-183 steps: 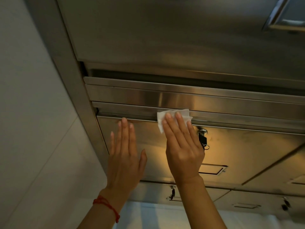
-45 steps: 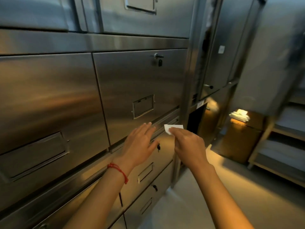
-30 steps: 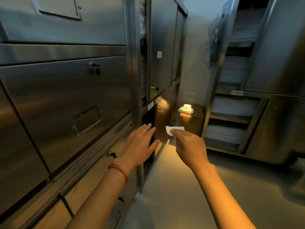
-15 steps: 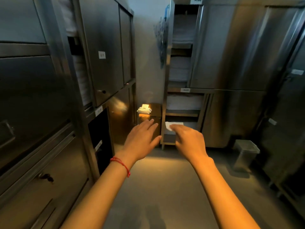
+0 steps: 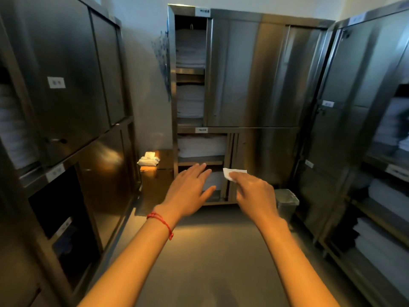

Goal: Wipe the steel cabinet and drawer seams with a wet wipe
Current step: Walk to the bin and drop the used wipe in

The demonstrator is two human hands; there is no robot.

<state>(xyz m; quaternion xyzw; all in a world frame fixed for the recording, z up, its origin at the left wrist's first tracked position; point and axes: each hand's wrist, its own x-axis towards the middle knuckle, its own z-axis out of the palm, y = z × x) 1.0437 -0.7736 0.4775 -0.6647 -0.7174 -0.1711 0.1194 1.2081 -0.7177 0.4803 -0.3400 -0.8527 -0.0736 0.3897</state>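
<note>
My right hand (image 5: 254, 191) pinches a small white wet wipe (image 5: 232, 173) between thumb and fingers, held out in mid-air. Beside it my left hand (image 5: 189, 191), with a red string at the wrist, is stretched forward with fingers apart and nothing in it. Neither hand touches steel. A tall steel cabinet (image 5: 254, 74) stands straight ahead across the floor, its left side open on shelves of folded white towels (image 5: 190, 100). The steel cabinet on the left (image 5: 73, 85) has sliding doors with white labels.
A pack of wet wipes (image 5: 148, 160) lies on a low wooden stand in the far left corner. A small bin (image 5: 286, 201) stands on the floor at the right of the far cabinet. Another steel cabinet (image 5: 365, 107) with open shelves lines the right side.
The view has swung right, from the drawer fronts I was wiping to the room's far end. Both hands left the steel and now hover in the air, the wipe still in my right.
</note>
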